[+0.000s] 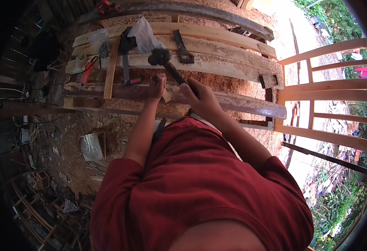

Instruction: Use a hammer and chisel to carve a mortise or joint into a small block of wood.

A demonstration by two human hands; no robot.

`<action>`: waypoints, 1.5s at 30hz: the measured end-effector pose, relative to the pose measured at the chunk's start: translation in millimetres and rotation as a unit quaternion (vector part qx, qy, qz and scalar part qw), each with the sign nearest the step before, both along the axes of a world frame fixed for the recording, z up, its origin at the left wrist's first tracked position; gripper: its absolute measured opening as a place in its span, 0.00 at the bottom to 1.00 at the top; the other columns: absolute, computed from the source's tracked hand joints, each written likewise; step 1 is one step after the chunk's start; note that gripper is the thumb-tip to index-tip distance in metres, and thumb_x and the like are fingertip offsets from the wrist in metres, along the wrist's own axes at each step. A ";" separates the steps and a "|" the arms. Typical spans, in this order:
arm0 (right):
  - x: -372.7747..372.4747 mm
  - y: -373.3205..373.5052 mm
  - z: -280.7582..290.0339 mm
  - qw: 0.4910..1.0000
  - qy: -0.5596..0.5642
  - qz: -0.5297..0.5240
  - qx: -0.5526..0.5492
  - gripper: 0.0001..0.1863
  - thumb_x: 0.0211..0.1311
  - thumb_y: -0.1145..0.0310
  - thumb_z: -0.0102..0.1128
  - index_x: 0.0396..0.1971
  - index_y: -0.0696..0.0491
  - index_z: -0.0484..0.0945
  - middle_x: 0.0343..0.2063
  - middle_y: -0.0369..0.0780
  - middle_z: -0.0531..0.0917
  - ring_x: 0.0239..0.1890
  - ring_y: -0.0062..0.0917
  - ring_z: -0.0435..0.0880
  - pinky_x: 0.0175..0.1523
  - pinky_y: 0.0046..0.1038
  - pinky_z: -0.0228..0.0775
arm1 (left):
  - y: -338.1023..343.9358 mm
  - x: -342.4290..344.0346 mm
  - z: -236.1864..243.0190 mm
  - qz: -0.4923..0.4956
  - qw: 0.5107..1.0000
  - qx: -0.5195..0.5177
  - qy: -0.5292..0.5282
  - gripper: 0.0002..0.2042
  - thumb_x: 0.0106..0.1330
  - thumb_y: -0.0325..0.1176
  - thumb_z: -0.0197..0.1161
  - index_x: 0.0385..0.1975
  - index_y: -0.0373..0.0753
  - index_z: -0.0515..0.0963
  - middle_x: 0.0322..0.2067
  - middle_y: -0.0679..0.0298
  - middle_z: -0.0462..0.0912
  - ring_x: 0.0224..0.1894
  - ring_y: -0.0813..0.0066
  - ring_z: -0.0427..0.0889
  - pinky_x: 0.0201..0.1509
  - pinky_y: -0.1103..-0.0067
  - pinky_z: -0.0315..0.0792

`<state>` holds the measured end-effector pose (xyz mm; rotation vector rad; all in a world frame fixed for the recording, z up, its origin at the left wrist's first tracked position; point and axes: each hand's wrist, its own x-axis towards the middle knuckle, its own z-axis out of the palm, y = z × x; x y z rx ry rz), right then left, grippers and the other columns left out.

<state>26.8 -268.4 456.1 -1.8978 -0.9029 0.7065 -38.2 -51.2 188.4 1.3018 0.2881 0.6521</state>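
Gripping the hammer [174, 72] by its handle in the right hand [203, 99], apparently so as to leave the head free, slanting it up toward the planks [217, 50]. Holding the left hand [159, 88] narrow around a dark peg [154, 78], perhaps a tool handle, likely for steadying it over the near beam [246, 105]. Showing a pale scrap [167, 97] just beside that hand. Keeping the bag [145, 37], dark bar [125, 67] and red tool [87, 73] farther left, seemingly within reach yet out of the way.

Hiding most of the peg behind the left fingers; being unable to tell from here what its lower end is touching. Blurring the hammer's head, so leaving its striking face hard to read. Covering the legs with the red shirt [200, 167]. Fading into darkness at the lens rim.
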 end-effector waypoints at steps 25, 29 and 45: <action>-2.2 2.2 12.2 0.995 -0.034 0.006 0.097 0.21 0.77 0.51 0.57 0.37 0.57 0.76 0.19 0.48 0.77 0.21 0.42 0.78 0.32 0.42 0.70 | -7.8 -12.9 44.4 0.007 0.968 0.227 0.106 0.17 0.74 0.39 0.50 0.20 0.41 0.61 0.20 0.70 0.59 0.24 0.79 0.58 0.30 0.73 0.54; 3.2 -2.5 -27.9 0.993 -0.096 0.061 0.021 0.20 0.77 0.53 0.58 0.36 0.57 0.75 0.19 0.49 0.76 0.21 0.45 0.77 0.32 0.42 0.69 | -10.8 -12.4 21.8 0.029 0.996 0.001 0.081 0.17 0.73 0.38 0.50 0.20 0.41 0.61 0.19 0.71 0.58 0.24 0.80 0.58 0.30 0.74 0.53; 6.8 19.8 -18.3 0.997 -0.056 0.038 -0.043 0.21 0.76 0.50 0.60 0.38 0.57 0.78 0.19 0.47 0.79 0.24 0.41 0.80 0.33 0.39 0.72 | -10.7 -0.6 16.1 0.036 0.990 0.120 0.062 0.19 0.78 0.39 0.48 0.20 0.42 0.61 0.18 0.71 0.58 0.22 0.81 0.57 0.29 0.73 0.54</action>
